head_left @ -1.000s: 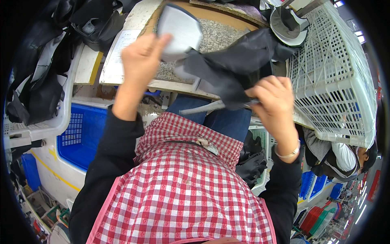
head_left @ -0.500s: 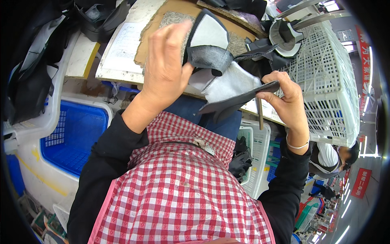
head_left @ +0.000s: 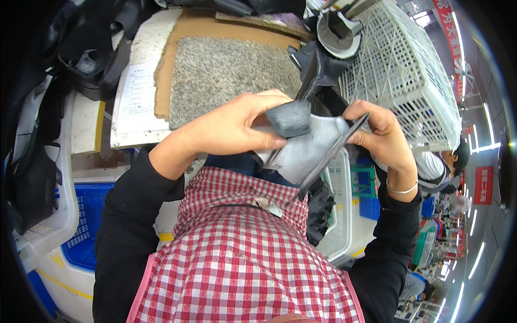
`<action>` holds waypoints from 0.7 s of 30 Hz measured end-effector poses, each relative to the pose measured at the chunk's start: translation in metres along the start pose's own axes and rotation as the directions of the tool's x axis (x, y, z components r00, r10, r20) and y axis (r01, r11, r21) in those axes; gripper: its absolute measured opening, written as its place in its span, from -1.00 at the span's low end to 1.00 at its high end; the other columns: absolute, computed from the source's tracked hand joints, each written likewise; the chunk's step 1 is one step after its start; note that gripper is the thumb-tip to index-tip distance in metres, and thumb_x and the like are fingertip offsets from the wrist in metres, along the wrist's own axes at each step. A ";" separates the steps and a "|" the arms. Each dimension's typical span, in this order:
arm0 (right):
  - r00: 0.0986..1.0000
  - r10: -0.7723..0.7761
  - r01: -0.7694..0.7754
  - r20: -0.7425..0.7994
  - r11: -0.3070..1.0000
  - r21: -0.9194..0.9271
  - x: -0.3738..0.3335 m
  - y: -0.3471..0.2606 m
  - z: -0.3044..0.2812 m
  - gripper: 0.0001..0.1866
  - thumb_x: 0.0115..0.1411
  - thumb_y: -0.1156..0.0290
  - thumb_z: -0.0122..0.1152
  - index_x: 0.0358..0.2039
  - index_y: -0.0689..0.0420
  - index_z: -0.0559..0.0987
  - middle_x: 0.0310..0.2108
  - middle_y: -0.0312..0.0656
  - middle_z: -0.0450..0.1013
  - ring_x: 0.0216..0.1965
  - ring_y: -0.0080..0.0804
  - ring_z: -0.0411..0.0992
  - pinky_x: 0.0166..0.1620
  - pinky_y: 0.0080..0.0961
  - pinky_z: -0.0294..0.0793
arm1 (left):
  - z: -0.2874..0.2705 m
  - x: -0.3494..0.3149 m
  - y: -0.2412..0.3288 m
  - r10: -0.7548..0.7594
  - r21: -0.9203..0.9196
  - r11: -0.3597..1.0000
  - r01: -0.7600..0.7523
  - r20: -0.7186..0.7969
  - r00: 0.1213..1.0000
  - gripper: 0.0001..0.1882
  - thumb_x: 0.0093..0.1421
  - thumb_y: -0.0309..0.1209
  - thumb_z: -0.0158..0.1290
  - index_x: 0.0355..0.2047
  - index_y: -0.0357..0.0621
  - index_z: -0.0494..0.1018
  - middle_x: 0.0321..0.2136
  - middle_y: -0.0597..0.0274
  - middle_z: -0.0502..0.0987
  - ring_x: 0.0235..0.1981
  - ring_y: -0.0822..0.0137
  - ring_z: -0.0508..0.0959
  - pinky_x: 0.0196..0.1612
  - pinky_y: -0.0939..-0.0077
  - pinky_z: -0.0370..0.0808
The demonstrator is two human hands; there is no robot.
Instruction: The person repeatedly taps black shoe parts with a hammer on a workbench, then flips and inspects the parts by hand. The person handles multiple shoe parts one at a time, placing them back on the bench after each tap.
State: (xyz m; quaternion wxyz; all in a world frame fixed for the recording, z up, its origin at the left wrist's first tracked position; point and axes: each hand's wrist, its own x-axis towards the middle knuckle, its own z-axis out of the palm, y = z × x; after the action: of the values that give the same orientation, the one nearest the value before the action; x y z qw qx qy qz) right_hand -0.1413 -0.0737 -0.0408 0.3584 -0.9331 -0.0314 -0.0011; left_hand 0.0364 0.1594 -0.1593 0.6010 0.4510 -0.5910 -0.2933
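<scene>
A black boot upper with pale grey fleecy lining [head_left: 309, 153] is held between both hands over the front edge of the table. My left hand [head_left: 237, 121] grips its left part, thumb below and fingers behind a dark folded band that looks blurred. The fingertips of that hand are partly hidden by the upper. On the other side, my right hand [head_left: 385, 134] pinches the black outer edge between thumb and fingers. Just beyond the held piece, more dark uppers [head_left: 326, 67] lie on the table.
A speckled grey mat [head_left: 226, 70] lies on cardboard, with a printed sheet [head_left: 134, 97] at its left. Black uppers [head_left: 89, 62] pile up at far left. A white slatted crate [head_left: 404, 75] stands right; a blue basket [head_left: 86, 220] sits lower left. Another person [head_left: 433, 167] is beyond.
My left hand has come down and closed on the upper's left part. The white-lined pointed flap that stood up has folded out of sight, and the upper has tilted. The view has shifted.
</scene>
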 end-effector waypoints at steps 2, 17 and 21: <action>0.993 0.120 -0.116 -0.014 0.978 0.174 -0.014 0.004 0.003 -0.69 0.12 0.56 0.49 -0.16 0.21 0.57 -0.36 -0.38 0.48 -0.31 -0.67 0.41 -0.19 -0.61 0.45 | 0.023 -0.003 -0.012 -0.029 -0.120 0.993 0.017 -0.105 0.994 -0.36 0.17 -0.34 0.35 0.22 -0.18 0.38 0.01 0.05 0.47 0.11 0.16 0.51 0.25 0.25 0.43; 0.955 0.004 0.017 0.296 0.997 -0.070 -0.044 -0.007 0.033 -0.71 -0.01 0.52 0.49 -0.28 0.18 0.57 -0.37 -0.22 0.53 -0.29 -0.25 0.49 -0.11 -0.41 0.44 | 0.008 -0.039 -0.046 -0.174 0.257 0.949 0.180 -0.044 0.984 -0.82 0.31 -0.36 0.16 -0.23 -0.23 0.62 -0.41 0.15 0.69 -0.38 0.21 0.69 -0.26 0.33 0.60; 0.946 -0.069 0.079 0.317 0.997 -0.020 -0.044 0.003 0.052 -0.72 -0.05 0.46 0.51 -0.33 0.15 0.58 -0.40 -0.25 0.52 -0.30 -0.20 0.47 -0.08 -0.34 0.39 | 0.008 -0.079 -0.086 -0.480 -0.519 0.705 0.483 0.152 0.864 -0.68 0.36 -0.32 0.15 0.04 -0.22 0.59 -0.18 0.17 0.68 -0.17 0.38 0.66 -0.10 0.43 0.60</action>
State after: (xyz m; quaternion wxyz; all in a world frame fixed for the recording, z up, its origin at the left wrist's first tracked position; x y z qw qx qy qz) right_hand -0.1857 -0.0435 -0.0822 0.3333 -0.9251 -0.1232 0.1343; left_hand 0.0336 0.1916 -0.2714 0.6038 0.4003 -0.3474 -0.5954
